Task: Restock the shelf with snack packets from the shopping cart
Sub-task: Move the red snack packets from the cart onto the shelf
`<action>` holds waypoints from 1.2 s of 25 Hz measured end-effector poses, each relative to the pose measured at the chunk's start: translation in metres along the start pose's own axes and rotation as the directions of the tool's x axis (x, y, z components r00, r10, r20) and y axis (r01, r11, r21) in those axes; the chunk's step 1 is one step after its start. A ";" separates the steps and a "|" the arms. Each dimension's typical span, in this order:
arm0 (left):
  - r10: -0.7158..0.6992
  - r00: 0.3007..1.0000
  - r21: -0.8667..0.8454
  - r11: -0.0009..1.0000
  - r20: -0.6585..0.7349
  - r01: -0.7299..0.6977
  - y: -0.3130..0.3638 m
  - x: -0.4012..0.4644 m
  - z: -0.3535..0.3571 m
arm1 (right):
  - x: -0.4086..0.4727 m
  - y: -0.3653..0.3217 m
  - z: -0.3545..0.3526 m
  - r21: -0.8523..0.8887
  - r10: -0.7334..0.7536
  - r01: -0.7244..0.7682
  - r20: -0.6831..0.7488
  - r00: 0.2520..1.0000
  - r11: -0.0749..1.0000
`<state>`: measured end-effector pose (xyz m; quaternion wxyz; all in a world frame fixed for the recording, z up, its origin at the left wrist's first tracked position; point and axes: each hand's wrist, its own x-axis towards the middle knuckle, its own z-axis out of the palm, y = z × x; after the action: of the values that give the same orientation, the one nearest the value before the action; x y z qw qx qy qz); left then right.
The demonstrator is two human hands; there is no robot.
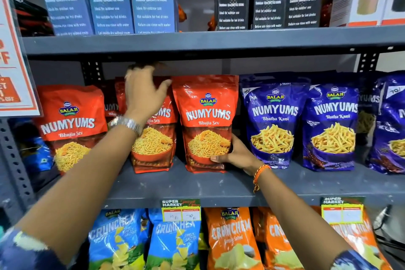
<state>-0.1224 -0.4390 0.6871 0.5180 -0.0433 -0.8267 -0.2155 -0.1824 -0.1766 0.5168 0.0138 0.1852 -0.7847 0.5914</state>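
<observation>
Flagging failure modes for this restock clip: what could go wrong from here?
1. The right hand grips only the lower edge of the upright red Bhujia Sev pouch; once released, it may tip forward off the grey metal shelf.
2. The left hand presses the top of the middle red pouch; pushing could topple the pouches behind it.

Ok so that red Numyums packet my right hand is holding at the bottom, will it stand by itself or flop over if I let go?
The red Numyums packet will probably stand: it sits upright on a flat base. The glossy film looks slippery, so the right hand may slide. It seems light and tall, so a nudge near its top could tip it.
</observation>
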 end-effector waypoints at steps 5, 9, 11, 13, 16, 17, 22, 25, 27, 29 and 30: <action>-0.354 0.932 -0.389 0.850 0.079 0.356 -0.070 -0.126 -0.002 | -0.002 0.006 -0.007 0.034 0.023 -0.023 -0.011 1.000 0.999; -0.504 0.728 -0.122 0.778 0.465 0.616 -0.127 -0.158 0.021 | 0.003 0.009 -0.001 0.084 0.010 -0.006 -0.042 0.999 0.996; -0.530 0.648 -0.050 0.752 0.547 0.657 -0.138 -0.156 0.026 | 0.005 0.010 0.007 0.096 -0.026 0.032 -0.058 0.998 0.995; -0.526 0.620 -0.108 0.706 0.582 0.700 -0.144 -0.148 0.032 | 0.007 0.011 0.014 0.102 -0.061 0.069 -0.081 0.995 0.992; -0.501 0.639 -0.193 0.679 0.583 0.708 -0.144 -0.135 0.043 | 0.006 0.013 0.015 0.128 -0.079 0.096 -0.129 0.988 0.987; -0.501 0.638 -0.223 0.657 0.586 0.720 -0.143 -0.132 0.046 | 0.005 0.014 0.013 0.135 -0.083 0.103 -0.142 0.986 0.986; -0.464 0.638 -0.396 0.518 0.615 0.758 -0.149 -0.130 0.059 | -0.001 0.021 0.005 0.159 -0.079 0.106 -0.164 0.983 0.982; -0.438 0.650 -0.421 0.514 0.621 0.748 -0.156 -0.131 0.059 | -0.002 0.021 0.005 0.135 -0.075 0.095 -0.144 0.987 0.986; -0.408 0.654 -0.411 0.538 0.637 0.736 -0.158 -0.133 0.056 | -0.003 0.021 0.004 0.122 -0.073 0.092 -0.150 0.986 0.988; -0.401 0.660 -0.403 0.557 0.635 0.726 -0.157 -0.136 0.050 | -0.005 0.021 0.004 0.122 -0.072 0.092 -0.158 0.985 0.988; -0.396 0.664 -0.404 0.563 0.634 0.721 -0.157 -0.138 0.047 | -0.007 0.021 0.004 0.123 -0.072 0.092 -0.159 0.985 0.988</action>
<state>-0.1442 -0.5409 0.4998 0.1528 0.0103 -0.7714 -0.6176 -0.1819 -0.1737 0.4944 0.0865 0.1717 -0.7328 0.6528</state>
